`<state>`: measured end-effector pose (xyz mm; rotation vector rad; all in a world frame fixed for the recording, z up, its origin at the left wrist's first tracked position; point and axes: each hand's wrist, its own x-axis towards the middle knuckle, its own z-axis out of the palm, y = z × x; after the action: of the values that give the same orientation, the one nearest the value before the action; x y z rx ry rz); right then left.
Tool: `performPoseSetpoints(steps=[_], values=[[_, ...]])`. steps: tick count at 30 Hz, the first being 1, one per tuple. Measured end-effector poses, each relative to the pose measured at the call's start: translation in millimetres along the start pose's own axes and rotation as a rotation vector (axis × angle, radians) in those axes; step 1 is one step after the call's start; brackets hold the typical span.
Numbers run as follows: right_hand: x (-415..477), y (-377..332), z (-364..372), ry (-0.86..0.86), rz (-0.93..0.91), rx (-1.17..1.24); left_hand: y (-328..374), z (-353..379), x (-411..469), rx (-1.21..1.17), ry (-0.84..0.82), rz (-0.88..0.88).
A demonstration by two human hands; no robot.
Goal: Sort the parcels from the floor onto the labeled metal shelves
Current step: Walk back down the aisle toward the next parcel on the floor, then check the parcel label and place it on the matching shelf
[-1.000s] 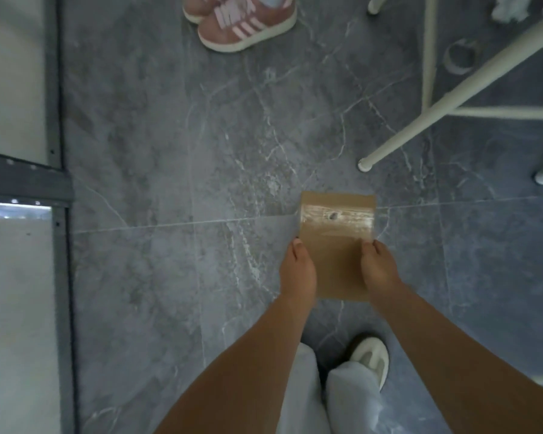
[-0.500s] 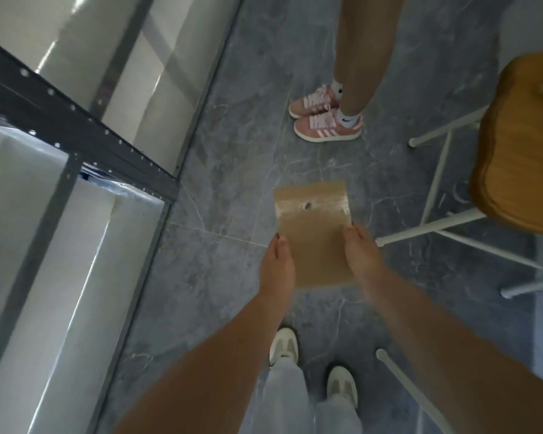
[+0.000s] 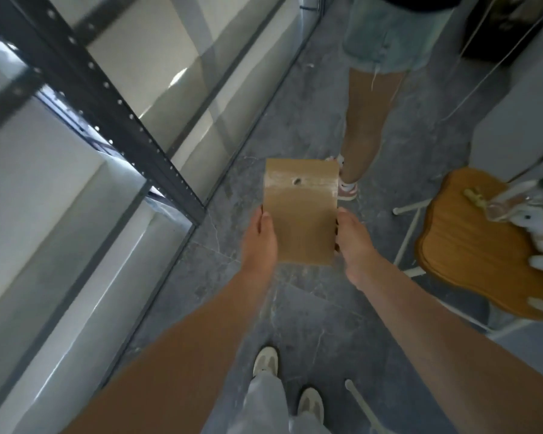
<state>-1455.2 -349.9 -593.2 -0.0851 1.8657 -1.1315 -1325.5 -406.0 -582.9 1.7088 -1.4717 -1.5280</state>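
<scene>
Holding the brown parcel (image 3: 300,211) level, left hand (image 3: 259,242) and right hand (image 3: 356,245) clamp its side edges; find the metal shelf (image 3: 107,98) label first.

A storage or sorting room, it seems; dark perforated metal shelving (image 3: 107,92) with pale boards lines the left side; grey marbled floor tiles (image 3: 311,308) run beneath; a wooden stool (image 3: 464,245) on white legs stands right; a brown parcel (image 3: 298,220) is carried.

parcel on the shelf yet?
No: the left hand and right hand grip the brown parcel by its side edges, over the floor beside the metal shelf.
</scene>
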Motion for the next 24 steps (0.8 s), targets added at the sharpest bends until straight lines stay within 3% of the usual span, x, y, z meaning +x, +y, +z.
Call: performPoseSetpoints(steps=[7, 12, 24], values=[[-95.6, -89.2, 4.9, -0.072, -0.150, 0.033, 96.4, -70.0, -68.2, 0.010, 0.071, 0.215], [-160.9, -167.2, 33.6, -0.230, -0.304, 0.062, 159.5, -136.5, -92.8, -0.054, 0.199, 0.339], [-322.8, -252.4, 98.3, -0.415, -0.668, -0.020, 234.4, -281.2, -187.2, -0.159, 0.488, 0.560]])
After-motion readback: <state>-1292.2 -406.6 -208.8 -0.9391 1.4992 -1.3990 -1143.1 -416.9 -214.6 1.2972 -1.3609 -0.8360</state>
